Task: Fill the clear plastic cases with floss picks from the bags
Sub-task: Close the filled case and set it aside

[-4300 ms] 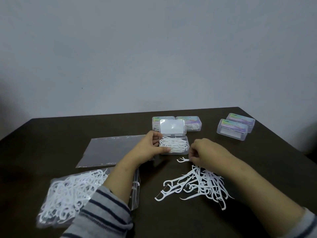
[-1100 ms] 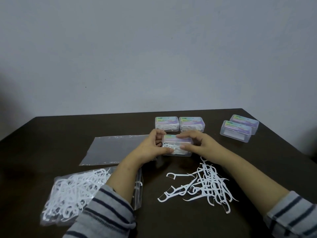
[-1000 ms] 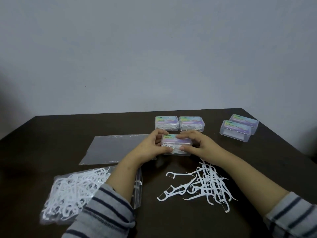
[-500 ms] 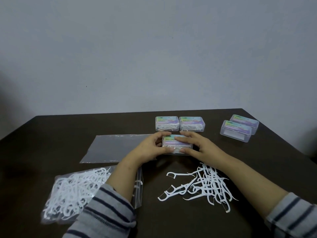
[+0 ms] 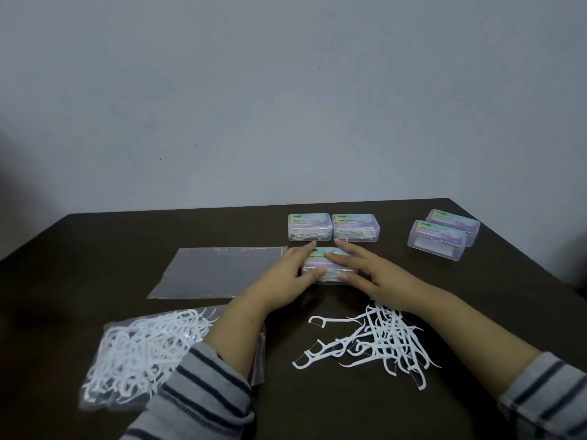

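Note:
A clear plastic case (image 5: 318, 256) with a coloured label lies shut at the table's middle, floss picks showing through its front wall. My left hand (image 5: 286, 274) lies on its left end, fingers stretched over the lid and thumb against the front. My right hand (image 5: 365, 268) presses flat on the lid's right part, thumb at the front edge. A loose pile of white floss picks (image 5: 381, 341) lies in front of the case. At the near left a bag of floss picks (image 5: 139, 350) lies partly under my left sleeve.
Two shut cases with picks inside (image 5: 309, 227) (image 5: 355, 227) stand side by side just behind the held case. Two more cases (image 5: 436, 238) (image 5: 454, 223) sit at the back right near the table edge. A flat empty plastic bag (image 5: 222, 271) lies left of centre.
The case's lid, open 4.3 s ago, is down. My right hand left the pile and joined the left on the case. Over the last second both hands' fingers flattened onto the lid.

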